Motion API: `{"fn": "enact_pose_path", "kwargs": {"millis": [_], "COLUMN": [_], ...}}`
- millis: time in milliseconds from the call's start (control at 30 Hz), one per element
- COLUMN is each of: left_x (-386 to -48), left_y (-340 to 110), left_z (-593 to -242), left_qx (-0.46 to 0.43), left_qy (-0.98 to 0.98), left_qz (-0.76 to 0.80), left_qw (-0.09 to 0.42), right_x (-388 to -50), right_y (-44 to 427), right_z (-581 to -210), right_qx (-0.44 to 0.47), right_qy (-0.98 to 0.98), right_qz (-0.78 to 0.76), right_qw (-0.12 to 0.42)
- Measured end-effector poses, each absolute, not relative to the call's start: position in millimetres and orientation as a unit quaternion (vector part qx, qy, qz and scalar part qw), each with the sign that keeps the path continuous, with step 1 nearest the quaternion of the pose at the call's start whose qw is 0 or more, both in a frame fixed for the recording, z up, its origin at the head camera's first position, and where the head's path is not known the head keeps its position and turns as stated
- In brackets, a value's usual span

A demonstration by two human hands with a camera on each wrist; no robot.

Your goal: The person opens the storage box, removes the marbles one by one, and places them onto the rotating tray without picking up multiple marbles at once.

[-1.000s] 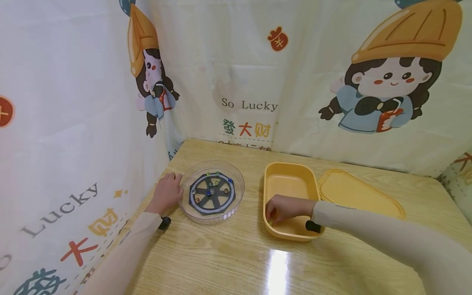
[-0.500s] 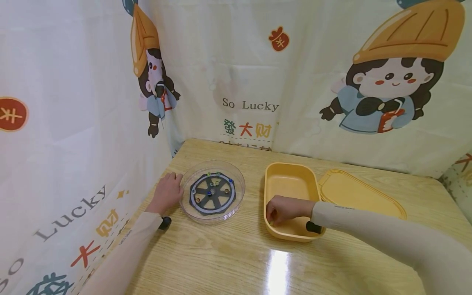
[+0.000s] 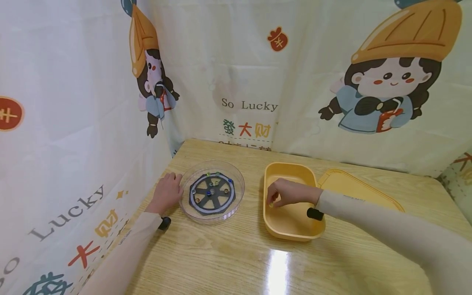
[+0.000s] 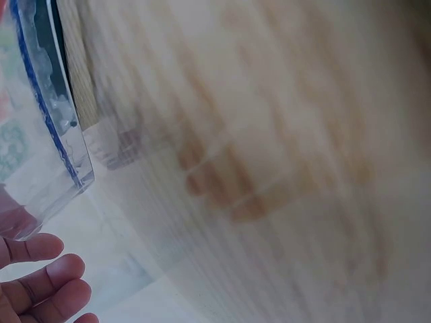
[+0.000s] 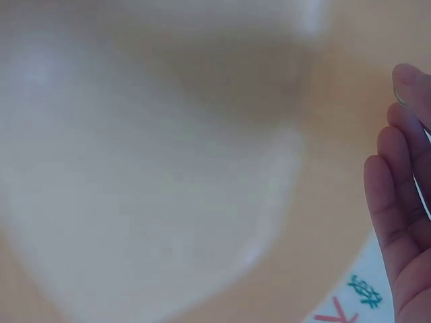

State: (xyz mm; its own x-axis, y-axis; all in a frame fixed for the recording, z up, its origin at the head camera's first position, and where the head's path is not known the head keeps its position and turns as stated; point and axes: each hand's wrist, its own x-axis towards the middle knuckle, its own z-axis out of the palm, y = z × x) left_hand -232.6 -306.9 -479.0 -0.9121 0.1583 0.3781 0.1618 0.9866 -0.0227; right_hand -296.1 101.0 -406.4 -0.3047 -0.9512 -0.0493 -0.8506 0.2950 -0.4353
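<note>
Over the yellow-orange plastic box (image 3: 293, 235), my right hand (image 3: 291, 192) pinches a small yellowish glass marble (image 3: 271, 204); in the right wrist view only a thin greenish edge shows at the thumb. My left hand (image 3: 167, 192) rests at the left side of a round clear dish (image 3: 239, 200), touching its wall with bent, relaxed fingers. Inside the dish lies a dark spoked octagonal wheel shape (image 3: 212, 209) with a pale ring. Several marbles sit on it, among them a blue marble (image 3: 230, 180) and an amber marble (image 3: 226, 191). The left wrist view shows the fingers (image 4: 57, 289) below the dish wall.
A flat yellow-orange lid (image 3: 354, 188) lies right of the box, partly behind the right sleeve. Everything stands on a wood-grain table (image 3: 221, 254). A printed curtain (image 3: 236, 73) borders the table at the back and left.
My right hand has risen from the box's near left corner and moved away from me, the marble now visible between its fingers. The left hand and dish stay where they were.
</note>
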Motion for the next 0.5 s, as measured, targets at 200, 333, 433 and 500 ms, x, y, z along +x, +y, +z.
{"fn": "enact_pose_path", "kwargs": {"millis": [200, 333, 433, 500], "left_x": [-232, -232, -233, -233], "left_y": [-307, -308, -308, -308], "left_z": [-479, -480, -481, -481], "left_qx": [-0.081, -0.083, -0.084, -0.084], "left_qy": [-0.978, -0.977, -0.977, -0.977], "left_qz": [-0.008, -0.006, -0.007, -0.008], "left_qw": [0.193, 0.197, 0.198, 0.198], "right_x": [-303, -309, -313, -316], "right_y": [84, 67, 51, 40], "right_z": [-388, -380, -376, -375], "right_qx": [-0.564, -0.552, -0.545, -0.544], "right_qy": [0.794, 0.802, 0.806, 0.808], "right_qz": [-0.176, -0.183, -0.185, -0.182], "right_qw": [0.143, 0.138, 0.136, 0.133]}}
